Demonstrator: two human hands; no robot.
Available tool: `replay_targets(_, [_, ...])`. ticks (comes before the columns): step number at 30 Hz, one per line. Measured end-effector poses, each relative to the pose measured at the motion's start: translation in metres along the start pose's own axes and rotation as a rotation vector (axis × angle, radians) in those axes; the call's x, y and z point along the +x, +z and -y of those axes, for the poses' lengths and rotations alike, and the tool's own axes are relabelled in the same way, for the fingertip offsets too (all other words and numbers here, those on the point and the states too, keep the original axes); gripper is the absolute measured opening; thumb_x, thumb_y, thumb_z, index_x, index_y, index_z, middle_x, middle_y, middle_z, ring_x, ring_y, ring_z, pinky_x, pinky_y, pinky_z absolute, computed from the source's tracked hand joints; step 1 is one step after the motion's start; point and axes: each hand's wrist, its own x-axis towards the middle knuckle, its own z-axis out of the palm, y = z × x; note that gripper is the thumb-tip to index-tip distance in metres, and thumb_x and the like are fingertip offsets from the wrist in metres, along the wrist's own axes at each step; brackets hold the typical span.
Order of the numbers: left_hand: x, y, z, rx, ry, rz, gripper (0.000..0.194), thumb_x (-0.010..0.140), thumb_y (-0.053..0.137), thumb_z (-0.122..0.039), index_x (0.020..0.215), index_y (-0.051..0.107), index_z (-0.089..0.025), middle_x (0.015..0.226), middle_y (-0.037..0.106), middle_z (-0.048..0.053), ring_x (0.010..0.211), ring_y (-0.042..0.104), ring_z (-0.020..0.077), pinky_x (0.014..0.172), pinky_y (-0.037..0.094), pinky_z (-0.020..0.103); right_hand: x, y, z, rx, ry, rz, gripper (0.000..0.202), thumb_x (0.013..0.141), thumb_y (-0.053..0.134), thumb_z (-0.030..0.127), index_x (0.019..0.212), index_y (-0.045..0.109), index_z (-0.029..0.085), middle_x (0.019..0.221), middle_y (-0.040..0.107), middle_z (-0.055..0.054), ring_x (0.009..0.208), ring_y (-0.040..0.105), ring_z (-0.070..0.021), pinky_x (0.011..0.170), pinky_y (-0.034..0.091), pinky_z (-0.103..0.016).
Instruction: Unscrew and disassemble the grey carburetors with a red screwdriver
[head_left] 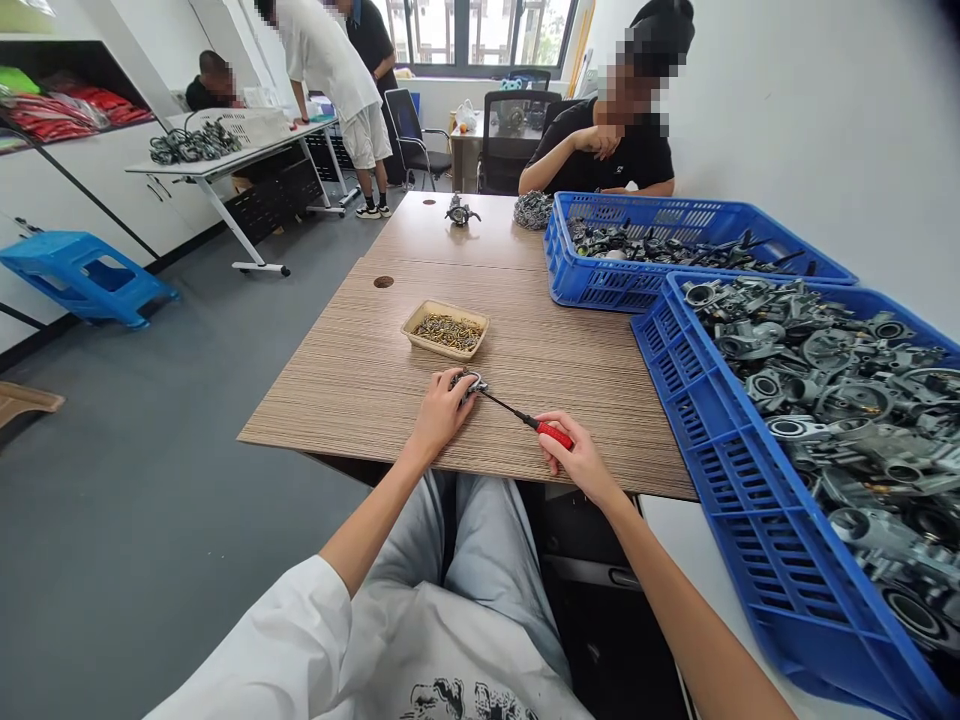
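Observation:
On the wood-grain table, my left hand is closed on a small grey metal part and holds it against the top. The fingers of my right hand are wrapped round the red handle of a screwdriver. Its dark shaft points left and its tip meets the metal part; the exact contact spot is too small to tell. Just beyond my left hand sits a cream tray of small brass and silver screws.
Two blue crates of metal parts stand at the right. Another part and a tangled metal heap lie at the far end. A person sits opposite; others are behind. A blue stool is at left.

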Motion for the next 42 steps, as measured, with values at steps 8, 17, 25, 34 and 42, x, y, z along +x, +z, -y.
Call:
replay_targets(8, [-0.001, 0.0, 0.0, 0.016, 0.009, 0.001, 0.031, 0.106, 0.054, -0.033, 0.135, 0.065, -0.027, 0.136, 0.06, 0.012, 0.123, 0.054, 0.0293, 0.107, 0.053, 0.046, 0.0, 0.001, -0.001, -0.001, -0.008, -0.003, 0.031, 0.091, 0.07, 0.044, 0.114, 0.064, 0.023, 0.071, 0.055, 0.006, 0.051, 0.049, -0.0108, 0.046, 0.045, -0.024])
replay_targets(17, [-0.001, 0.002, 0.002, 0.021, 0.014, -0.007, 0.031, 0.105, 0.057, -0.031, 0.135, 0.065, -0.027, 0.137, 0.059, 0.012, 0.122, 0.053, 0.029, 0.107, 0.053, 0.046, 0.0, 0.0, -0.002, 0.021, -0.007, -0.008, 0.032, 0.09, 0.072, 0.045, 0.113, 0.067, 0.023, 0.07, 0.055, 0.005, 0.053, 0.05, -0.0119, 0.044, 0.045, -0.024])
replay_targets(25, [-0.001, 0.0, 0.0, 0.019, 0.013, -0.003, 0.031, 0.106, 0.056, -0.031, 0.136, 0.064, -0.028, 0.137, 0.059, 0.012, 0.123, 0.053, 0.0291, 0.108, 0.053, 0.046, 0.001, -0.001, -0.005, 0.039, 0.004, 0.005, 0.035, 0.09, 0.073, 0.048, 0.114, 0.068, 0.023, 0.069, 0.057, 0.005, 0.05, 0.049, -0.0108, 0.043, 0.045, -0.023])
replay_targets(34, [-0.002, 0.0, 0.001, 0.015, 0.036, -0.003, 0.031, 0.106, 0.054, -0.033, 0.135, 0.065, -0.027, 0.137, 0.059, 0.012, 0.123, 0.053, 0.0295, 0.108, 0.052, 0.047, 0.003, 0.0, -0.006, 0.079, 0.049, -0.044, 0.044, 0.089, 0.073, 0.059, 0.111, 0.066, 0.021, 0.071, 0.064, 0.001, 0.052, 0.054, -0.0119, 0.04, 0.043, -0.022])
replay_targets(42, [-0.001, 0.003, 0.006, 0.002, 0.02, -0.008, 0.031, 0.106, 0.055, -0.033, 0.135, 0.065, -0.026, 0.137, 0.06, 0.013, 0.123, 0.053, 0.0298, 0.109, 0.051, 0.048, -0.002, 0.008, -0.011, -0.082, -0.044, -0.087, 0.033, 0.091, 0.073, 0.05, 0.112, 0.065, 0.026, 0.081, 0.065, 0.001, 0.049, 0.049, -0.0117, 0.041, 0.045, -0.025])
